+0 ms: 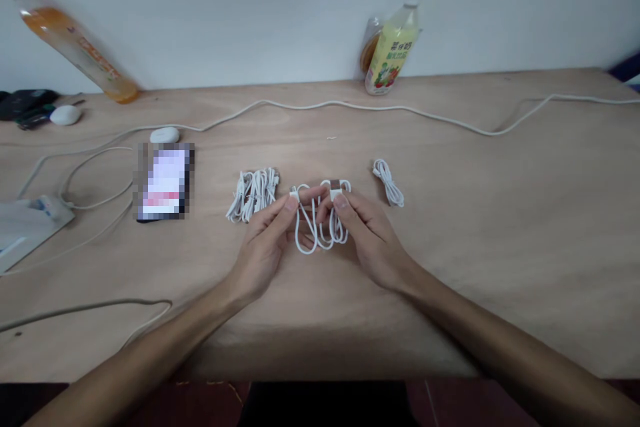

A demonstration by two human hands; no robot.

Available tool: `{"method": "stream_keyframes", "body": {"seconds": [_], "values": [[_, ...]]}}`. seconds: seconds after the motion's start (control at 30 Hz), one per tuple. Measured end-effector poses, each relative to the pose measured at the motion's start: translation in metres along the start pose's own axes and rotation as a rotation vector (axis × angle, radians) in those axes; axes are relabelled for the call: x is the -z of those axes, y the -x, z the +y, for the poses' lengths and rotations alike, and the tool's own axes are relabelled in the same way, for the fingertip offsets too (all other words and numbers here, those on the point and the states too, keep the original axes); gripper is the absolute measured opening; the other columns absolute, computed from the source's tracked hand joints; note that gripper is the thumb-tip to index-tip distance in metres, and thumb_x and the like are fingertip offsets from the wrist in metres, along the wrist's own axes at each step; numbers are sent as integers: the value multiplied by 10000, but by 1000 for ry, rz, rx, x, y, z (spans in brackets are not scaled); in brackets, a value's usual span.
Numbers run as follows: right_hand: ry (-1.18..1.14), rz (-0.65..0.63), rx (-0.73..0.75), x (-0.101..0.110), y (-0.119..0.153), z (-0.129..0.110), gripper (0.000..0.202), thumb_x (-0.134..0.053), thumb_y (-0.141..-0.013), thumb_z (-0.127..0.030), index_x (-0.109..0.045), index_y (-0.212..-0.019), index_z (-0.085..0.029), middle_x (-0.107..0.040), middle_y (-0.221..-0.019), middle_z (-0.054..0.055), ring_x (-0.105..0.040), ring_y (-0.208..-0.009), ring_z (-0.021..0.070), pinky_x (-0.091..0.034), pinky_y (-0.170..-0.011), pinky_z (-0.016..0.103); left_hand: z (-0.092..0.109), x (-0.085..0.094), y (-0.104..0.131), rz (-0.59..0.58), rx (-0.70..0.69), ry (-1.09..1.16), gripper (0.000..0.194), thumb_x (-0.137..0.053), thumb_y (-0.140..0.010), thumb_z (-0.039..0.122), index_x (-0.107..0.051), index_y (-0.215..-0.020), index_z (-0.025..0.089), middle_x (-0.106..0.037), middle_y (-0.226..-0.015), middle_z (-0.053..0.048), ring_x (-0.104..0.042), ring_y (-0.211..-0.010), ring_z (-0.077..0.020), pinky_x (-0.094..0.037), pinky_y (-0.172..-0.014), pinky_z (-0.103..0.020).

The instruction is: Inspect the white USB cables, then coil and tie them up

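A white cable (306, 250) hangs in loose loops between my two hands, above the wooden table. My left hand (270, 233) pinches one white end of it between thumb and fingers. The other white plug end and several loops are gripped in my right hand (367, 233), close beside the left. Just left of my hands lies a pile of bundled white cables (253, 192). A single coiled white cable (388, 183) rests on the table to the right, beyond my right hand.
A phone (165, 183) and a white case (165, 135) lie at left. An orange drink bottle (83, 53) and a yellow-green bottle (394, 47) lean on the wall. One long white cord (335, 103) crosses the back of the table (525, 213).
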State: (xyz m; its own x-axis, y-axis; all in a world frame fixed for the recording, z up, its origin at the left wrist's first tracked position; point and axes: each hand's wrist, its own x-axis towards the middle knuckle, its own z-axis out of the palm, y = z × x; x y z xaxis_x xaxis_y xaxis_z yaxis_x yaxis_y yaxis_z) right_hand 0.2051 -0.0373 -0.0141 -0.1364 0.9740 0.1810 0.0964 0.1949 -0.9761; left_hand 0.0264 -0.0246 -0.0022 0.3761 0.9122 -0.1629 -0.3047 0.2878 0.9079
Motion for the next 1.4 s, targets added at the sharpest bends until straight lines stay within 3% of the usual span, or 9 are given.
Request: {"method": "stream_keyframes", "body": {"seconds": [0.5,1.4], "values": [[-127,-55,-52,0,0,-3,535,-505,-1112,-676,-667,-834,-249,-669,-847,15,-621,-803,199,-529,-809,365,-2,-1,1,-35,-10,41,380,-758,-1014,541,-879,-1242,262,-818,-1118,-107,-768,-988,-269,-652,-817,-379],[-259,-65,-57,-3,-1,-1,505,-553,-1113,-622,-660,-808,-233,-653,-783,-5,-606,-736,170,-496,-732,319,-6,3,0,-57,-20,55,412,-727,-1042,526,-857,-1302,234,-805,-1117,-117,-740,-957,-256,-630,-828,-387]]}}
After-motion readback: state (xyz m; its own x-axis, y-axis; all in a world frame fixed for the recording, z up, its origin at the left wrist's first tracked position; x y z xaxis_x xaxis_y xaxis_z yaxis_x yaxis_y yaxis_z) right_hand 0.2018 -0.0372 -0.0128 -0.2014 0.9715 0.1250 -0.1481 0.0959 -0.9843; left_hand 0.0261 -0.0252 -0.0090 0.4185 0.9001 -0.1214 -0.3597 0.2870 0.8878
